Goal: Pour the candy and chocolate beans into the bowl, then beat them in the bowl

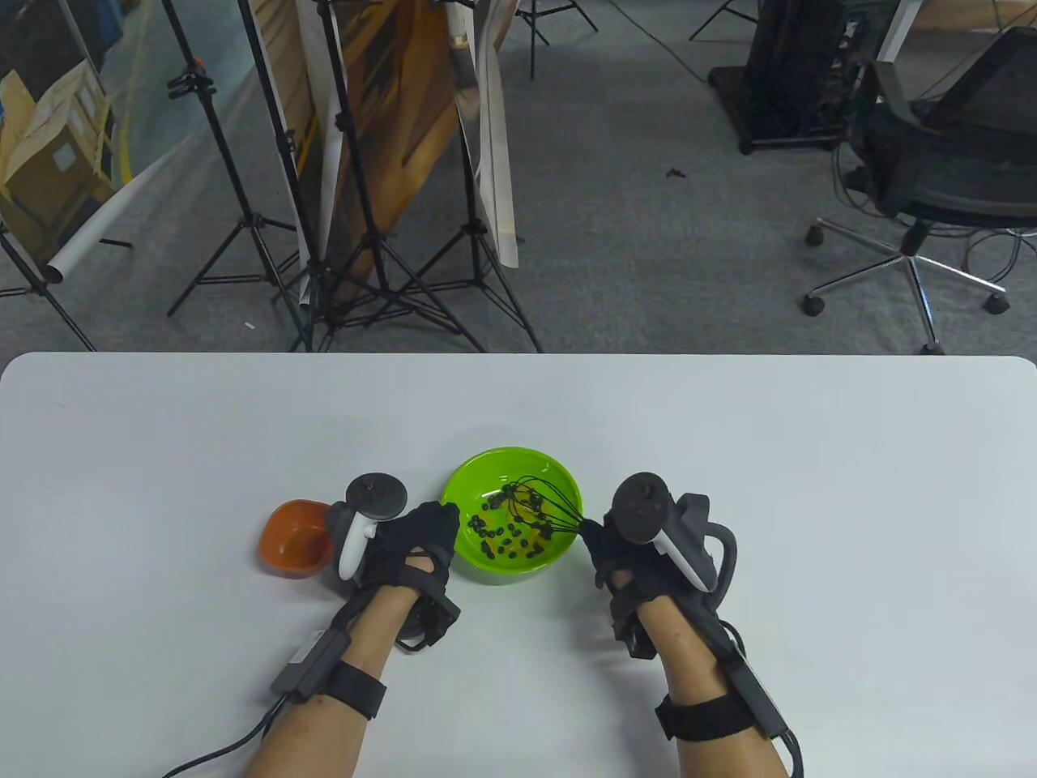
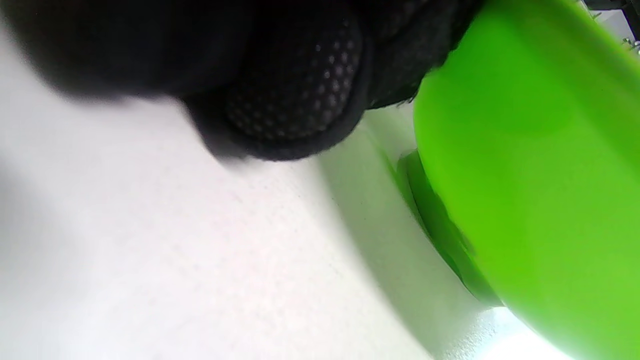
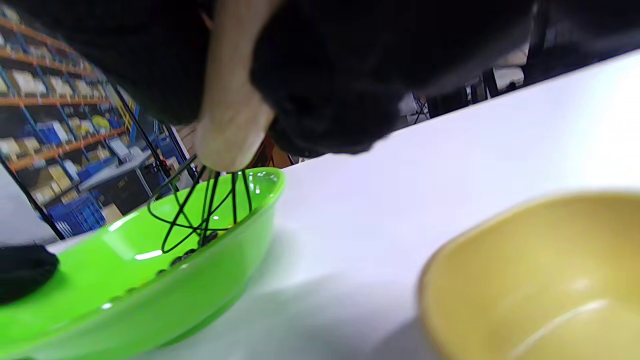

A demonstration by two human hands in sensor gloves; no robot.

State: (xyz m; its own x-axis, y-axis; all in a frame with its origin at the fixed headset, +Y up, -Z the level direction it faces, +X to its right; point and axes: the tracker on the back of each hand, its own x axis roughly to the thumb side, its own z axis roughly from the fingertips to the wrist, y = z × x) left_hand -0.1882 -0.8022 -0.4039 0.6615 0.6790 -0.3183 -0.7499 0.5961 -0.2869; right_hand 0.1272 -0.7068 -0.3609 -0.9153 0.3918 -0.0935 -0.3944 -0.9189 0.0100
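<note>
A green bowl (image 1: 518,455) stands at the table's near middle and holds dark chocolate beans (image 1: 498,539) and a few yellowish candies. My right hand (image 1: 603,547) grips the pale handle of a black wire whisk (image 1: 536,506), whose wires are down among the beans. In the right wrist view the whisk (image 3: 205,210) stands inside the green bowl (image 3: 175,295). My left hand (image 1: 421,535) holds the bowl's left rim. One black fingertip (image 3: 25,270) lies over the rim, and another (image 2: 300,95) is beside the outer wall of the bowl (image 2: 525,175).
An empty orange bowl (image 1: 293,539) sits just left of my left hand. An empty yellow bowl (image 3: 540,280) sits close under my right hand, hidden in the table view. The white table (image 1: 729,454) stretches out on all sides. Tripods and an office chair stand beyond its far edge.
</note>
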